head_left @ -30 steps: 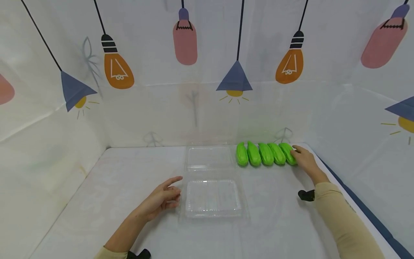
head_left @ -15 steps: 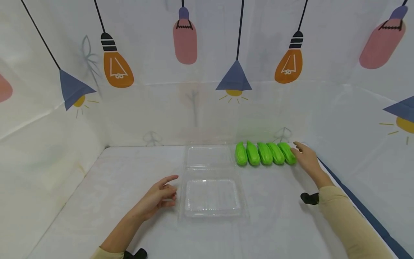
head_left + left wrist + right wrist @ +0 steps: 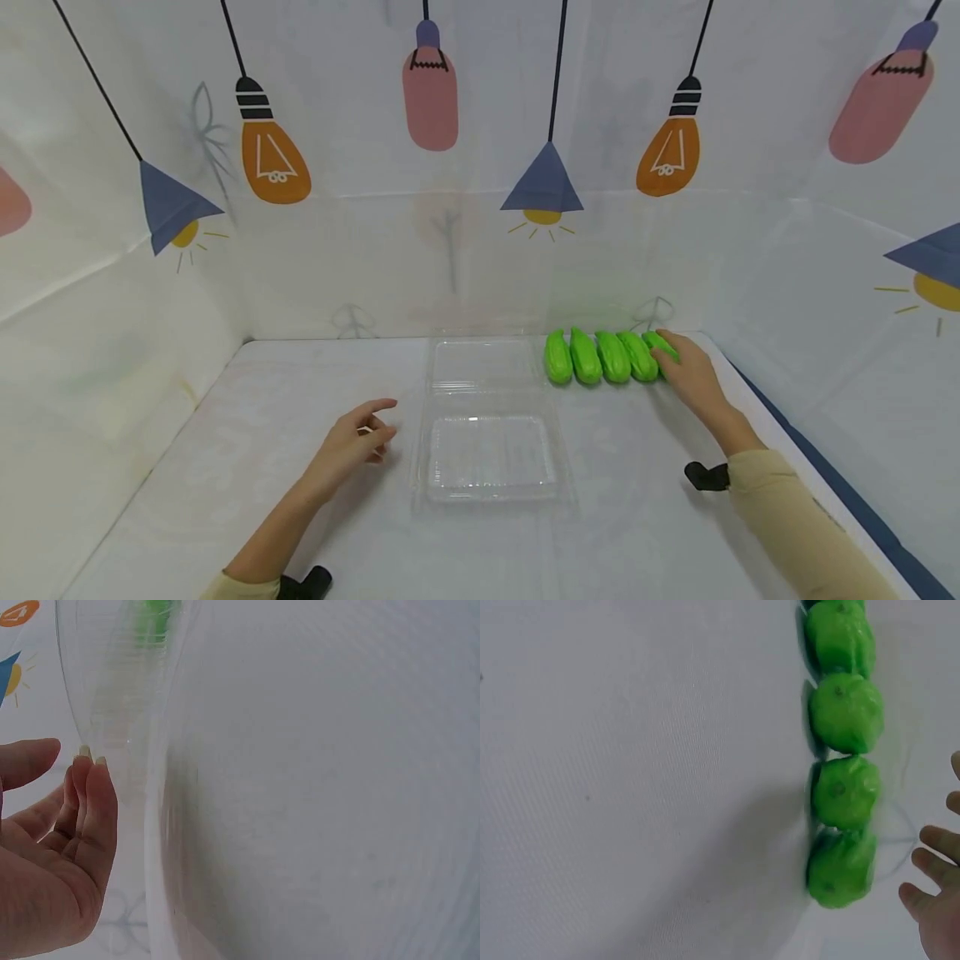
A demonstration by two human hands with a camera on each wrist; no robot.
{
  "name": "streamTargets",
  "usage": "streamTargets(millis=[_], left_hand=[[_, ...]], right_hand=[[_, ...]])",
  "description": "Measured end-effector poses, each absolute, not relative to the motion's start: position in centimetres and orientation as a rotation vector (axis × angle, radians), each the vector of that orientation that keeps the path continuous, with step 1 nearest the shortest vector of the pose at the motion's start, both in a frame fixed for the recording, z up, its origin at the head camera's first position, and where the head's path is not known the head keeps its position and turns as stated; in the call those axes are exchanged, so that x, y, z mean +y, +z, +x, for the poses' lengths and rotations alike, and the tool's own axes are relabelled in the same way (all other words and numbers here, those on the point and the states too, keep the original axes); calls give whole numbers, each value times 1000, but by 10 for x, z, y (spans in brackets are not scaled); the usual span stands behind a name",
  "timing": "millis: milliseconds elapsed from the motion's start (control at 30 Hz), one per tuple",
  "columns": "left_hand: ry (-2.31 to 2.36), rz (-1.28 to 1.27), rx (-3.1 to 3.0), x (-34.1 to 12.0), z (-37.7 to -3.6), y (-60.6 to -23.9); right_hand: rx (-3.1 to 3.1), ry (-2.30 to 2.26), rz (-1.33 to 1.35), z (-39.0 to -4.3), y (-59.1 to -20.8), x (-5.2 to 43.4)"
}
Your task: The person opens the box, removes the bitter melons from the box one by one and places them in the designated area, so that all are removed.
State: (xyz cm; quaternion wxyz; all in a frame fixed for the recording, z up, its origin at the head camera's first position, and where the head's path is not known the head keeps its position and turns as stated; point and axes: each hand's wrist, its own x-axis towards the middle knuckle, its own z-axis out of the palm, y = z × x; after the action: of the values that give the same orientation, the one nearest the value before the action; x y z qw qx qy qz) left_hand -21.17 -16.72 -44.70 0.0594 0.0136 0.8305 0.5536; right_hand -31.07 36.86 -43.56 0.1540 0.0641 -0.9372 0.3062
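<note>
In the head view, several bright green, cucumber-like vegetables [image 3: 614, 358] lie side by side in a row at the back right of the table. My right hand [image 3: 692, 373] reaches over the rightmost one and hides part of it. The right wrist view has the right hand's spread fingers beside the row's end vegetable [image 3: 841, 870], with nothing gripped. A clear plastic clamshell box [image 3: 491, 502] lies unfolded in the middle, its lid toward the wall. Left of it hovers my left hand [image 3: 347, 450], fingers loosely bent and holding nothing.
The white table [image 3: 225, 433] runs back to a pale curtain [image 3: 360, 250] printed with lamps and bulbs. A dark blue strip [image 3: 832, 483] borders the right edge. Black wrist mounts [image 3: 707, 477] stick out from both sleeves.
My left hand has drawn back to the left, away from the clear box. My right hand moved slightly off the rightmost vegetable, then back left over it. The row and box stay put.
</note>
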Motion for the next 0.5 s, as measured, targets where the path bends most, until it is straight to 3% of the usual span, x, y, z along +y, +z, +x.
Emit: streamTargets(millis=[500], left_hand=[[1392,22,2830,-176,-216,-446]], right_hand=[[-2732,729,312,-296,-432,340]])
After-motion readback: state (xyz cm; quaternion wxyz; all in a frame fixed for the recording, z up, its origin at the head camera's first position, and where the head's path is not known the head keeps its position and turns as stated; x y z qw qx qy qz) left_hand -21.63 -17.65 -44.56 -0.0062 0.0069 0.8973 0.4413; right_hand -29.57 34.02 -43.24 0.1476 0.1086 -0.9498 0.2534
